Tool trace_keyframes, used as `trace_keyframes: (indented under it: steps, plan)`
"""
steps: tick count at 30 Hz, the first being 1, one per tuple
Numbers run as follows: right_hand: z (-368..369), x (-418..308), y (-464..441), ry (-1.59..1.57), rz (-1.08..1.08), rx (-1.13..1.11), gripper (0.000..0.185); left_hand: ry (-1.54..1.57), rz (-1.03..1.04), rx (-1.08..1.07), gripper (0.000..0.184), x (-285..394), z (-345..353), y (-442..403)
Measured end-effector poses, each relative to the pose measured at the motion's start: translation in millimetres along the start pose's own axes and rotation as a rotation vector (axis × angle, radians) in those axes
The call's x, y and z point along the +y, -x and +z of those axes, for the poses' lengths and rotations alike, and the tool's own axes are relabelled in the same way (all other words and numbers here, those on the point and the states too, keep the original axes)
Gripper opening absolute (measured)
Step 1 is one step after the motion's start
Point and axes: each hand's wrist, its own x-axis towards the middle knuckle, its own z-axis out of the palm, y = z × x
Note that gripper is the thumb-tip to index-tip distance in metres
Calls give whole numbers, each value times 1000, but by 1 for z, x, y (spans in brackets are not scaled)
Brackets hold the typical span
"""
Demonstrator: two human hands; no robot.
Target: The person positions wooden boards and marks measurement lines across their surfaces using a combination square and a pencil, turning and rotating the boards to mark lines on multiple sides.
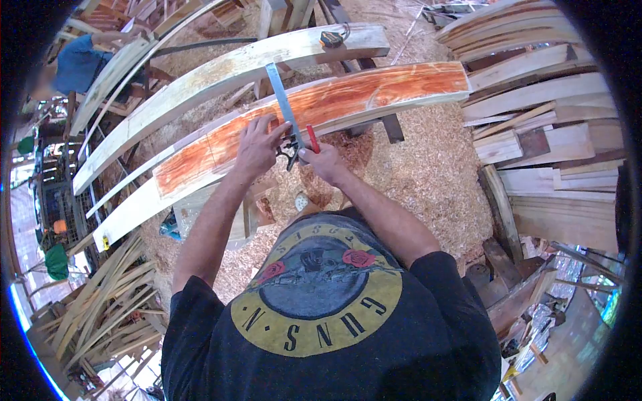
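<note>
A curved timber [361, 93] with a reddish-orange face lies across in front of me. A combination square [279, 90] stretches over it, its metal blade crossing the face and its dark head at the near edge. My left hand [257, 146] rests on the near side of the timber, its fingers against the square by the head. My right hand [324, 164] is closed round a red marking pencil [312, 138], which points upward beside the blade. The right fingertips are close to the square's head; whether they touch it I cannot tell.
Behind lies a second pale curved timber [221, 73] with a tape measure [331, 39] on it. Curved boards [555, 140] are stacked at right, thin offcuts [100, 301] piled at lower left. Wood shavings [428, 174] cover the ground. A person in blue [80, 63] is at upper left.
</note>
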Motion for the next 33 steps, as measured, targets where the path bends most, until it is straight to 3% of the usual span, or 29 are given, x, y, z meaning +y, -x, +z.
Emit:
trace_keyframes:
  steps: [6, 9, 12, 15, 18, 21, 25, 33]
  plan:
    - [-2, -15, 5, 137, 78, 7, 24, -21, -10, -20, 44, 0, -2, -2]
    - [-2, -4, 1, 32, -34, 82, 27, -23, -5, -24, 43, 1, -4, -2]
    - [-23, -43, 18, 109, 169, 172, 29, -71, 37, 52, 47, 1, -4, -2]
    - [-38, -45, 2, -177, -241, 254, 30, -87, 71, -20, 53, 0, -9, -4]
    - [-56, -75, -15, -155, -105, 110, 29, -84, 65, -77, 62, -2, -7, -5]
    - [-42, -94, -45, 229, -316, 167, 29, -50, 48, -102, 66, -2, -8, -5]
    - [-27, -105, -75, 416, -622, 165, 24, -53, 28, -103, 65, 2, -14, -6]
    - [-31, -101, -94, 676, -720, 132, 20, -32, 36, -66, 60, 1, -9, -4]
